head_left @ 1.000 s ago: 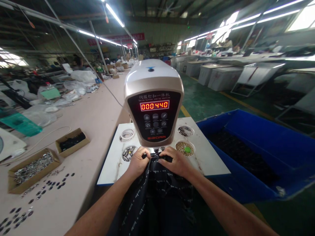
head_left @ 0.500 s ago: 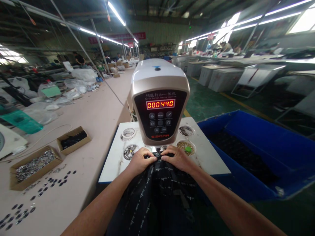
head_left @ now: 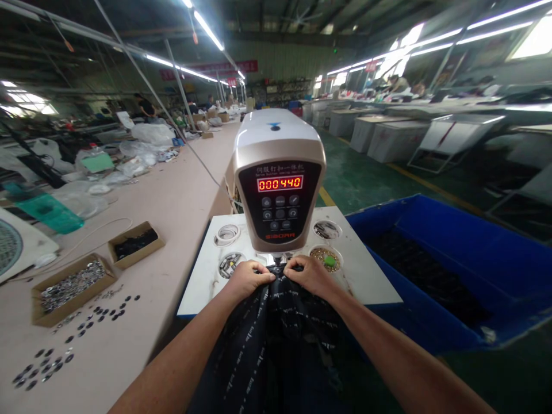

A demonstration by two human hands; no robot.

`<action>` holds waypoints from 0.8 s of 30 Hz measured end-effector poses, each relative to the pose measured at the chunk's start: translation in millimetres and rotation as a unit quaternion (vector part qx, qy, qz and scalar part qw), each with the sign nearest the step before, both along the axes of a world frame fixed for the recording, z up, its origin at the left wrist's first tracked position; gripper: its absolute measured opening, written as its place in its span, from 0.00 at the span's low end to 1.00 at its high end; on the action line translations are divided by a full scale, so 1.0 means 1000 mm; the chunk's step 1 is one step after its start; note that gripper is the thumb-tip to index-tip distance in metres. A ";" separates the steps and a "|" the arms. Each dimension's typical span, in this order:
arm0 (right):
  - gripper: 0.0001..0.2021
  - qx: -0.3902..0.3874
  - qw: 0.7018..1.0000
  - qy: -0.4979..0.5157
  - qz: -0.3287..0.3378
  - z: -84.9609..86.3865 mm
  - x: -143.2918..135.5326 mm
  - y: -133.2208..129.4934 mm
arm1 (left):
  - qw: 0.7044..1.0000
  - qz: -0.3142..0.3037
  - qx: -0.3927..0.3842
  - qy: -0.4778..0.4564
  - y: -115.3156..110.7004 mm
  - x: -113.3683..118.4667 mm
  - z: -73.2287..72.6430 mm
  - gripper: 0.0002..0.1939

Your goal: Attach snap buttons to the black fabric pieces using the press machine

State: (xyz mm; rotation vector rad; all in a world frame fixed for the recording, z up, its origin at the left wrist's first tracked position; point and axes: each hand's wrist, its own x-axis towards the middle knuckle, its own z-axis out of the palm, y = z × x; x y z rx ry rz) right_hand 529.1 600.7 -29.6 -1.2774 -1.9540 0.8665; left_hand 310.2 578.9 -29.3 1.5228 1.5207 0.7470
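A button machine (head_left: 279,172) with a red display reading 000440 stands straight ahead on a white table plate (head_left: 366,270). Just below its head, my left hand (head_left: 249,277) pinches the top edge of a black garment (head_left: 259,333) with white lettering. On the other side of the same edge, my right hand (head_left: 308,272) grips the cloth between thumb and fingers. The garment hangs down toward me between my forearms. Round cups set in the plate hold metal parts (head_left: 232,264) on the left and small brass pieces (head_left: 321,257) with a green item on the right.
On the long bench (head_left: 181,201) at left are a carton of metal snaps (head_left: 73,287), a carton of black parts (head_left: 135,244) and scattered dark snaps (head_left: 47,365). A blue bin (head_left: 435,276) with dark cloth stands at right. People are in the background.
Both hands still hold the garment; its top edge has shifted slightly under the machine head, and the fingers have moved a little. The camera view has shifted slightly.
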 end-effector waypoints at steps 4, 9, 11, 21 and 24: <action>0.05 -0.012 1.000 -0.005 -0.004 0.000 0.001 0.001 | 1.000 0.006 -0.001 -0.003 -0.001 0.000 -0.001 0.12; 0.05 -0.019 1.000 -0.007 0.004 0.001 0.002 0.002 | 1.000 0.010 0.007 0.001 -0.002 0.001 -0.001 0.12; 0.06 -0.020 1.000 -0.006 0.006 0.000 0.003 0.003 | 1.000 0.015 0.011 0.004 -0.002 0.001 -0.002 0.12; 0.05 -0.029 1.000 -0.002 0.004 0.004 0.003 0.001 | 1.000 0.015 0.016 0.016 -0.002 0.001 -0.004 0.12; 0.05 -0.027 1.000 0.001 0.000 0.004 0.002 0.000 | 0.999 0.009 0.025 0.027 -0.002 0.001 -0.003 0.12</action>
